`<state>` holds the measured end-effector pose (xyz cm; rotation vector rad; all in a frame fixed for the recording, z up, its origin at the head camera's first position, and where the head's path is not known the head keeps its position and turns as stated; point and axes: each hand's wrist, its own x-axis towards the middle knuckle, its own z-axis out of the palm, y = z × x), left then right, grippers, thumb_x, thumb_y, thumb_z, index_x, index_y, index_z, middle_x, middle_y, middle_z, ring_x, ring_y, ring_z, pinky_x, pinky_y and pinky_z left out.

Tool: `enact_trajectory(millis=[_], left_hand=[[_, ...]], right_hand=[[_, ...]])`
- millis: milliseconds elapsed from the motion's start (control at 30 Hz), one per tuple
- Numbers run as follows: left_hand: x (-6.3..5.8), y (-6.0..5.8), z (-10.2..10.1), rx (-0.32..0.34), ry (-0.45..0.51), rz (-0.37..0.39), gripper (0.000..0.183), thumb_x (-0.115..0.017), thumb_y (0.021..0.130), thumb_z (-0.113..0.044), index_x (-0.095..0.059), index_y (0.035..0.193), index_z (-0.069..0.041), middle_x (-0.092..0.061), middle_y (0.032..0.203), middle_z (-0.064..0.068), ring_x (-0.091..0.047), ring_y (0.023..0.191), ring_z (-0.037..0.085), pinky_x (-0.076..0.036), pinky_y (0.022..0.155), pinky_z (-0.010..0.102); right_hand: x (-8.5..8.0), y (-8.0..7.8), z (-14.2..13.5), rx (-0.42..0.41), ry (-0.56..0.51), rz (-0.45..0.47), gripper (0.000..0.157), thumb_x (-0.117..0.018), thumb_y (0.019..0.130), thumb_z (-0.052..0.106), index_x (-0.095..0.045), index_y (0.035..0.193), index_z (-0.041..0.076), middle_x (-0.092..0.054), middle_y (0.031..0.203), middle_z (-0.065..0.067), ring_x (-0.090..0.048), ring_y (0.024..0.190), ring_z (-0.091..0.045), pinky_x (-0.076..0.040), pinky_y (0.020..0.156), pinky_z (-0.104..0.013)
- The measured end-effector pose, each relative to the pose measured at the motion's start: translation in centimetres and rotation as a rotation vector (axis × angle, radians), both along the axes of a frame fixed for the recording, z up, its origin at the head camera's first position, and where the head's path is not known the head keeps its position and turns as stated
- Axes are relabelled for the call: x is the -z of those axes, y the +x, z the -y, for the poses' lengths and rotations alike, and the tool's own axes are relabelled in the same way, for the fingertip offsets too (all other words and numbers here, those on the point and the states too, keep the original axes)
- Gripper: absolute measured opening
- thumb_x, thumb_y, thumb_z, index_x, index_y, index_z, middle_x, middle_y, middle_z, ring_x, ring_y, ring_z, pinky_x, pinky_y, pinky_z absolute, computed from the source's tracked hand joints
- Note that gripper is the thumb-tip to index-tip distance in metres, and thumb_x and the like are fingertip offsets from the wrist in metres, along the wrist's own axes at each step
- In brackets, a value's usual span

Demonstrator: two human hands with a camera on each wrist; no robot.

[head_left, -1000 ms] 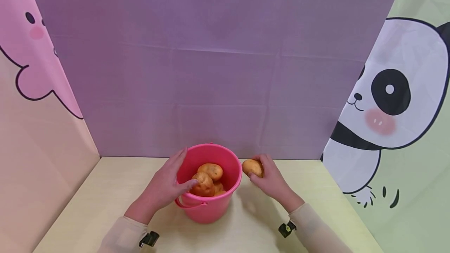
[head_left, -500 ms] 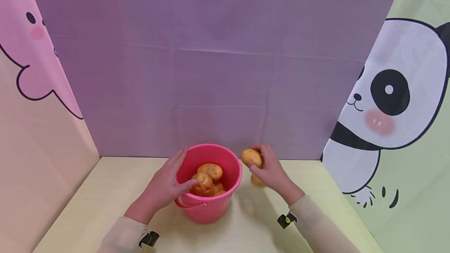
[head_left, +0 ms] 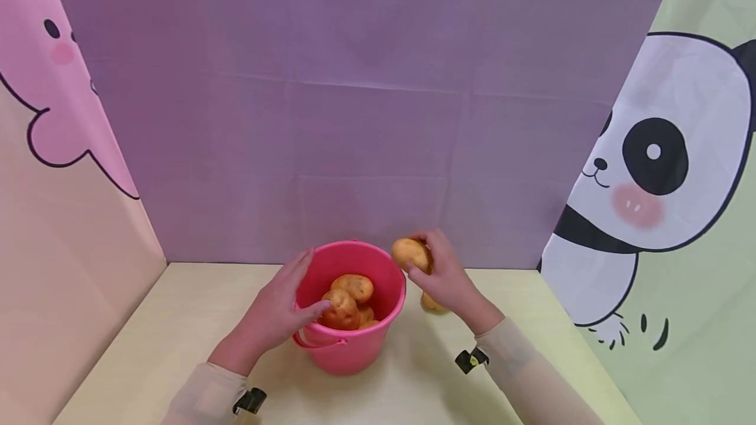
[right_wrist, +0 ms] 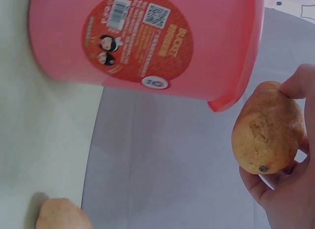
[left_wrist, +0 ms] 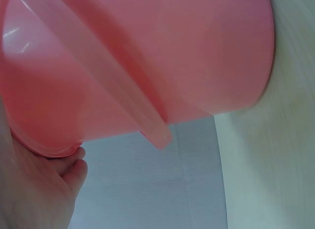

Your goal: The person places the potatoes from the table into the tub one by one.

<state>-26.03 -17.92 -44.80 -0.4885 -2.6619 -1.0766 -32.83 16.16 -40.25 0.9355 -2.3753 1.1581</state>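
A pink bucket point(head_left: 350, 354) stands upright on the table, with several potatoes point(head_left: 353, 287) inside. My left hand point(head_left: 273, 315) grips its left side, the thumb over the rim and the fingers along the outside; the left wrist view shows the fingertips at the rim. Just right of the rim, my right hand point(head_left: 445, 275) holds a potato point(head_left: 410, 253) between thumb and fingers. That potato is raised off the table, its dark-spotted end facing the right wrist camera. Another potato point(head_left: 433, 303) lies on the table beneath the right hand, partly hidden by it.
The bucket's handle point(left_wrist: 106, 74) hangs down against its near side. A round red label point(right_wrist: 138, 39) covers part of its wall. Behind the pale wooden table point(head_left: 177, 333) rises a purple cloth backdrop point(head_left: 378, 117), with cartoon-printed panels at both sides.
My right hand has lifted the potato from beside the bucket up and left to the rim's height, uncovering another potato on the table. The left hand and bucket have stayed put.
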Motion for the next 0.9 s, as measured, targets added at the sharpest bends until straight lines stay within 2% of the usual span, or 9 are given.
enact_trajectory(millis=[433,533,700,900], left_hand=[[0.2,0.0,0.0,-0.002,0.008,-0.016,0.112,-0.086,0.091,-0.054,-0.027,0.176,-0.009,-0.032,0.178,0.018,-0.035,0.159,0.048,-0.060,0.102,0.066],[0.3,0.0,-0.2,0.001,0.010,0.000,0.113,-0.087,0.091,-0.053,-0.027,0.176,-0.010,-0.031,0.178,0.016,-0.035,0.160,0.047,-0.060,0.102,0.065],[0.3,-0.1,-0.2,-0.006,0.002,-0.022,0.112,-0.088,0.091,-0.051,-0.028,0.176,-0.010,-0.032,0.178,0.016,-0.036,0.159,0.047,-0.061,0.101,0.064],[0.2,-0.1,0.0,-0.012,-0.002,-0.004,0.113,-0.089,0.090,-0.050,-0.027,0.176,-0.011,-0.032,0.179,0.015,-0.035,0.160,0.046,-0.062,0.099,0.062]], right_hand=[[-0.1,0.8,2.0,-0.120,-0.005,-0.016,0.049,-0.079,0.094,0.003,-0.061,0.137,0.015,-0.059,0.126,0.001,-0.058,0.111,-0.020,-0.062,0.086,-0.033],[-0.1,1.2,2.2,-0.145,-0.002,-0.010,0.049,-0.080,0.094,0.002,-0.061,0.137,0.014,-0.059,0.127,0.001,-0.058,0.112,-0.021,-0.062,0.087,-0.034],[-0.4,1.6,2.9,-0.169,0.030,-0.024,0.049,-0.082,0.095,0.007,-0.060,0.138,0.011,-0.058,0.132,-0.001,-0.058,0.117,-0.020,-0.063,0.093,-0.034],[-0.3,1.8,3.8,-0.193,0.032,0.054,0.052,-0.083,0.095,0.008,-0.057,0.139,0.012,-0.057,0.134,0.001,-0.058,0.120,-0.019,-0.064,0.092,-0.034]])
